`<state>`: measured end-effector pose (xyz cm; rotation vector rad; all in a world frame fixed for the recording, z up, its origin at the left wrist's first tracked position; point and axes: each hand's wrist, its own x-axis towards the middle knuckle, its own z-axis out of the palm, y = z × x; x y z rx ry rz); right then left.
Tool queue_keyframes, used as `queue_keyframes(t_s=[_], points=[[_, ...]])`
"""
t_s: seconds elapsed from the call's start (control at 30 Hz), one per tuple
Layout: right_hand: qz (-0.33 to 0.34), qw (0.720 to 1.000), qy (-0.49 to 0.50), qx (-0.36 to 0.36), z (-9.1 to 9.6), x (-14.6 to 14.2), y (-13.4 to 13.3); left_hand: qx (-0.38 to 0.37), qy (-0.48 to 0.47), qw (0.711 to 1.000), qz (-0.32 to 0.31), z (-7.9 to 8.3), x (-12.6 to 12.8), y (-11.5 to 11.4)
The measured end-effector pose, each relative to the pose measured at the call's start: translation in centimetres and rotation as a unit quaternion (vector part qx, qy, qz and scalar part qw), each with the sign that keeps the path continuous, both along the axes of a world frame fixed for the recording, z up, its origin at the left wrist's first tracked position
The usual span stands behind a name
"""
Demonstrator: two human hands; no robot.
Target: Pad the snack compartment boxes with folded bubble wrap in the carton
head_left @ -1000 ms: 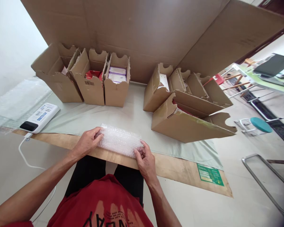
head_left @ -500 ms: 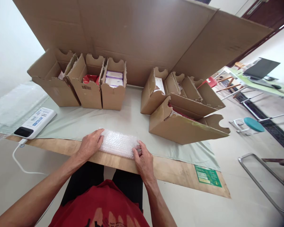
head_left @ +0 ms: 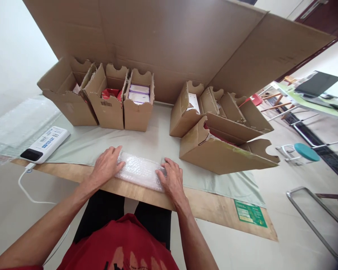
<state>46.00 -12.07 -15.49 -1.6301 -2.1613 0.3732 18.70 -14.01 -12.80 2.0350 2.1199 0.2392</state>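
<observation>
A flat, folded strip of clear bubble wrap [head_left: 141,170] lies lengthwise along the front edge of the table. My left hand [head_left: 108,164] grips its left end, thumb on top and fingers along the far corner. At the opposite end my right hand [head_left: 171,178] holds it, with the thumb resting on the wrap and the fingers curled over the short side. The undersides of both ends are hidden by my hands. Whether anything lies inside the wrap, I cannot tell.
Cardboard bins stand at the back left [head_left: 109,112] and right [head_left: 228,155], some holding small boxes and red packets. A white power bank [head_left: 46,144] with a cable lies left, beside bubble wrap sheets [head_left: 19,120]. A tall cardboard panel [head_left: 157,45] rises behind.
The view has shifted slightly, so the scene sits a little further right. My right hand's fingers have moved further over the wrap's end. The wrap stays in about the same place.
</observation>
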Motion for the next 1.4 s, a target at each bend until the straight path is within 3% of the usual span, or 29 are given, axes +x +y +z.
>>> queue_keyframes(t_s=[0.17,0.3,0.43,0.57,0.63,0.93,1.07,1.23,1.4], points=[[0.001,0.990,0.135,-0.033,0.3,0.1,-0.8,-0.050,-0.086,0.995,0.001,0.3,-0.9,1.2],[-0.023,0.951,0.292,-0.100,1.4,1.2,-1.2,-0.056,-0.149,0.987,-0.007,0.7,-1.2,0.8],[-0.048,0.908,0.398,-0.121,2.7,2.3,-1.1,-0.083,-0.363,0.928,0.000,1.8,-1.0,-0.5],[-0.071,0.884,0.444,-0.127,3.3,2.5,-1.1,-0.130,-0.473,0.871,0.014,2.9,-0.6,-1.2],[-0.080,0.876,0.457,-0.131,3.2,2.4,-1.1,-0.136,-0.487,0.863,0.020,3.1,-0.5,-1.3],[-0.075,0.862,0.477,-0.152,3.5,2.1,-0.1,-0.093,-0.482,0.871,0.029,2.6,-0.7,-1.5],[-0.054,0.855,0.475,-0.202,3.8,2.0,-0.6,-0.077,-0.500,0.861,0.052,2.1,-1.1,-0.7],[-0.059,0.871,0.443,-0.202,3.0,2.7,-1.7,-0.092,-0.484,0.868,0.067,2.0,-0.8,0.6],[-0.051,0.960,0.267,-0.071,3.4,2.2,1.8,-0.126,-0.496,0.856,0.072,1.7,0.0,-0.1]])
